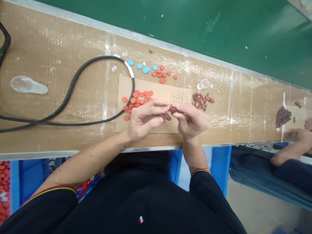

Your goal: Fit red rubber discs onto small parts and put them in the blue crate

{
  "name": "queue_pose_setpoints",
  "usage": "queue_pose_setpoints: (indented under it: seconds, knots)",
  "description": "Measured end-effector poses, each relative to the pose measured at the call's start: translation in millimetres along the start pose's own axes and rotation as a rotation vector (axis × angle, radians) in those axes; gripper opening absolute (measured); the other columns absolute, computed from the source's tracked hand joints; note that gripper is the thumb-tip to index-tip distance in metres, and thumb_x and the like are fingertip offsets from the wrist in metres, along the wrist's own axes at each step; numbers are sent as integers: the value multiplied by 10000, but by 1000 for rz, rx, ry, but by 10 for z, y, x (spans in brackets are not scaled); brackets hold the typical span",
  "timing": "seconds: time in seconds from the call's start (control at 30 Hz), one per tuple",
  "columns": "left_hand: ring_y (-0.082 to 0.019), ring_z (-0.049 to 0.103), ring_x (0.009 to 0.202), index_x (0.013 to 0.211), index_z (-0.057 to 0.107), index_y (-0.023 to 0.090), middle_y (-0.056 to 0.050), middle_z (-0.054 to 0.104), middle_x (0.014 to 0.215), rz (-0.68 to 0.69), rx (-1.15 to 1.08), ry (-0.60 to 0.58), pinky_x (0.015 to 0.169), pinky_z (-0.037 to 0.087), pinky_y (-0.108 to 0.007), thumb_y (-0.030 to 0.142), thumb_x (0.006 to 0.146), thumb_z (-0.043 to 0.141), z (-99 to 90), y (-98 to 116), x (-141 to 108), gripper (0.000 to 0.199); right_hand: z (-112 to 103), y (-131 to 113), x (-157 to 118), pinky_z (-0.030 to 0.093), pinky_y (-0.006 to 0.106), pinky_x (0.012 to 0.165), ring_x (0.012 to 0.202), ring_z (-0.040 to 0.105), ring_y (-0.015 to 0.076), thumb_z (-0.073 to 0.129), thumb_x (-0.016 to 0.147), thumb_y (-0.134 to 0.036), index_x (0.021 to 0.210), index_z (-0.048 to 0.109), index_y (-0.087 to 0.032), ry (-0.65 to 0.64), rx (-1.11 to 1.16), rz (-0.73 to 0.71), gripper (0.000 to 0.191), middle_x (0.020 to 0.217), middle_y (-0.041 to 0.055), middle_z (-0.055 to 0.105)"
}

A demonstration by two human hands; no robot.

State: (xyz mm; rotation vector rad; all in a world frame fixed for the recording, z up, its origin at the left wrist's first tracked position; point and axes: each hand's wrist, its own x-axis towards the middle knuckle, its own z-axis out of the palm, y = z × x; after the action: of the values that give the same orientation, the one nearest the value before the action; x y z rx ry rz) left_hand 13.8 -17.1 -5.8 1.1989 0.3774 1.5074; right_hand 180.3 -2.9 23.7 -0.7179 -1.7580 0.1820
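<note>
A small red disc (170, 107) is pinched at its edge by the left hand (146, 118), a thin piece (177, 111) by the right hand (191, 121); the disc is judged light, stiff, best held by the rim.

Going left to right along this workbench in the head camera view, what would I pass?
Clear plastic scoop → black cable → left hand → right hand → pile of small dark parts → another person's hand
</note>
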Motion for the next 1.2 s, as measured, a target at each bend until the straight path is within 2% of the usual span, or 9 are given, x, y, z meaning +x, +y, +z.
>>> queue_pose_setpoints:
  seconds: [0.23,0.4,0.57,0.7,0.8,0.93,1.03,1.13,1.2]
  knots:
    - [-172,791,920,1342,763,357,-74,767,1261,21,28,-25,767,708,-294,257,1000,687,-16,24,5,364,2,3,-2,701,255,667,787,835,143,695,1011,-266,1300,733,-327,1,9,10,298,931,-31,862]
    - [-153,771,953,1327,776,314,-91,730,1301,77,138,-63,793,687,-261,278,1014,664,-106,43,55,335,11,-3,6,701,272,728,841,826,141,707,986,-147,1372,707,-332,23,-51,-42,428,967,-19,862]
    - [-118,745,853,1210,791,269,-77,749,1160,82,211,-12,740,654,-228,256,986,729,-83,62,71,233,52,2,-51,723,283,755,910,844,155,733,966,-136,1447,631,-341,17,17,-5,533,1036,-21,855]
    - [-129,740,839,1030,753,234,-57,751,1020,50,222,40,708,631,-232,279,971,762,-57,95,97,74,37,-6,-49,721,291,728,857,846,160,757,958,-184,1326,691,-346,-26,40,19,407,965,-39,853]
    - [-144,748,805,999,718,227,-58,752,997,8,195,90,685,634,-257,376,963,778,-108,97,125,164,9,-9,-24,709,279,740,842,836,147,789,939,-220,1259,735,-346,-20,67,42,349,930,-45,857]
    - [-136,730,688,969,698,222,-38,745,929,-66,211,158,618,609,-260,470,916,804,-235,69,169,275,51,31,-7,682,248,721,794,814,114,797,940,-274,1199,771,-346,50,98,89,270,910,-58,853]
    - [-121,682,606,893,676,212,-21,730,868,-47,256,254,558,571,-248,488,842,836,-321,75,228,323,62,57,32,680,246,726,792,808,107,776,960,-321,1119,795,-319,116,104,122,160,903,-53,848]
    - [-109,646,576,814,648,193,-11,717,800,-12,269,340,525,541,-229,368,749,830,-401,103,339,261,-166,18,22,697,288,766,837,805,119,713,1002,-410,1107,804,-323,220,40,204,164,941,-41,836]
    - [-105,612,535,763,608,183,-4,698,736,36,283,414,492,516,-224,296,664,766,-447,121,431,218,-512,-59,-113,703,318,781,844,799,128,683,1016,-442,1147,796,-350,340,-78,277,196,967,-36,818]
